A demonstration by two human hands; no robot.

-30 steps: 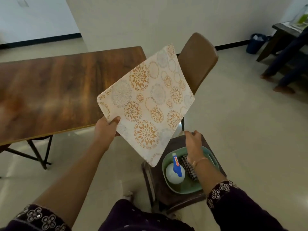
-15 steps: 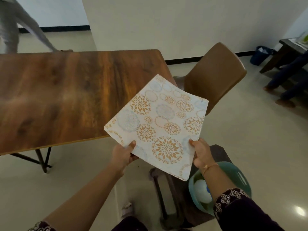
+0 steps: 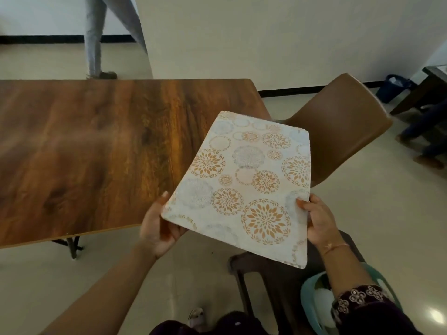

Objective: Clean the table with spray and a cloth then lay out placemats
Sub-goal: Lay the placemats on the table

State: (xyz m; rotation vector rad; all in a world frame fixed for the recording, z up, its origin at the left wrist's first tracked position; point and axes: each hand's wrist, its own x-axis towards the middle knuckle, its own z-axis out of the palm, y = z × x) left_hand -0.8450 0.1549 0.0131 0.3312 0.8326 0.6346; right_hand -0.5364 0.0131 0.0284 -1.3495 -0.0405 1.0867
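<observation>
A white placemat [image 3: 251, 180] printed with orange and grey flower circles is held flat in the air, its far end over the right corner of the brown wooden table [image 3: 96, 146]. My left hand [image 3: 157, 228] grips its near left corner from below. Its near right edge sits in my right hand [image 3: 319, 221], thumb on top. Low at the right a green basin [image 3: 312, 303] rests on a dark stool [image 3: 266, 264], and a white round object shows inside it, mostly hidden by my right arm.
A brown chair [image 3: 343, 131] stands at the table's right end. A person's legs [image 3: 96, 39] are on the floor beyond the table. At the far right are a dark side table [image 3: 430, 85], a blue bin [image 3: 391, 88] and another person's feet [image 3: 425, 155].
My right hand left the basin and took the placemat's right edge. The mat turned from upright and diagonal to flat and moved toward the table corner. The view shifted left.
</observation>
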